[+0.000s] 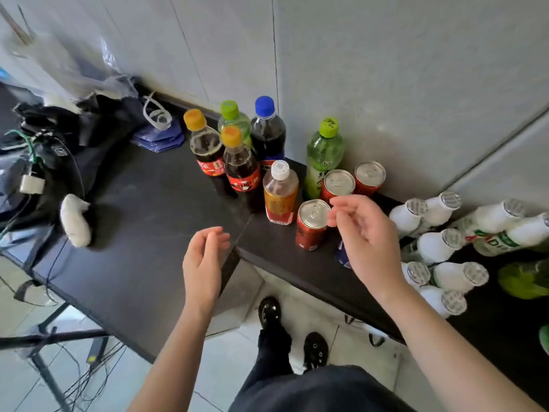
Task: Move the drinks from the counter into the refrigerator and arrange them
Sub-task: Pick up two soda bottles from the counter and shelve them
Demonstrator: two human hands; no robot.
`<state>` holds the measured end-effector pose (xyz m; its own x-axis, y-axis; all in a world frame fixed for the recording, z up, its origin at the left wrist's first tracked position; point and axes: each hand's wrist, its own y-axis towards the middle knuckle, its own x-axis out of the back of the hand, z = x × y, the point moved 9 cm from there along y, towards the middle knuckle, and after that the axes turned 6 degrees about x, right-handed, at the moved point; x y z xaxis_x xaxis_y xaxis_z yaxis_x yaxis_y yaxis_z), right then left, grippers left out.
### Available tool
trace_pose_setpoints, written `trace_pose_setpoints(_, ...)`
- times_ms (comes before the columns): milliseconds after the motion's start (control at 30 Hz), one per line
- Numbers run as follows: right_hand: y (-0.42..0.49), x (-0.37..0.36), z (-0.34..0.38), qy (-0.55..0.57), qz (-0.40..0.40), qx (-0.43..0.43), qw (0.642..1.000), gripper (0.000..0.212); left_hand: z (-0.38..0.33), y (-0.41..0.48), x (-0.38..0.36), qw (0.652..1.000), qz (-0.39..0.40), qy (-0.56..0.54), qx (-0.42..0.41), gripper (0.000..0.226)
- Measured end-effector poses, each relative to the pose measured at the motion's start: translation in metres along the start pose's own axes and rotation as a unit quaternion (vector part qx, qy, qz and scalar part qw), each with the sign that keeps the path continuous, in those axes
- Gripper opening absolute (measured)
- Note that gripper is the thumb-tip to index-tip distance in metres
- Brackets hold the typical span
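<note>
Left hand (205,257) and right hand (365,233) hang loose and empty over matte black counter (148,203) beside cylindrical red cans (312,230).

We see tall bottles (240,171) and three red cans (312,224) standing on the black counter (148,188), white bottles (436,245) at its right.

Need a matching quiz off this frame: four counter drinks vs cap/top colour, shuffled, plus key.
Drinks:
1. dark soda bottle at the back
2. green bottle beside the cans
3. orange-labelled bottle
4. nearest red can

Cap or top:
A. silver
B. blue
C. white
D. lime green

Pairs: 1-B, 2-D, 3-C, 4-A
</note>
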<state>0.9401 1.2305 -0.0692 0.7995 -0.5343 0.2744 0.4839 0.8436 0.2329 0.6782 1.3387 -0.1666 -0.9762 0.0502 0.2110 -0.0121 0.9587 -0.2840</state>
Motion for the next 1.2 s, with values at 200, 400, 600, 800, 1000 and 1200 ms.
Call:
trace_pose_setpoints(200,0.042,-0.013,0.014,-0.028,-0.035,0.007,0.999,0.019,-0.057,0.052,0.006,0.995,-0.059,-0.036,-0.068,0.013)
trace_pose_setpoints(400,0.089,-0.033,0.030,-0.072,-0.046,0.036,0.996,0.029,-0.111,0.097,-0.005,0.983,-0.059,-0.012,-0.173,0.044)
trace_pose_setpoints(600,0.129,-0.071,0.029,-0.111,-0.040,0.031,0.993,0.030,-0.125,0.131,-0.027,0.976,0.020,-0.004,-0.218,0.052)
trace_pose_setpoints(800,0.156,-0.101,0.012,-0.184,-0.007,0.011,0.983,0.043,-0.122,0.144,-0.041,0.969,0.070,0.003,-0.236,0.046)
trace_pose_setpoints(1000,0.163,-0.114,-0.002,-0.213,0.003,0.012,0.977,0.031,-0.124,0.145,-0.042,0.965,0.077,0.000,-0.250,0.017)
trace_pose_setpoints(1200,0.172,-0.118,-0.016,-0.176,0.060,-0.016,0.982,0.013,-0.122,0.152,-0.025,0.972,0.029,-0.013,-0.232,0.021)
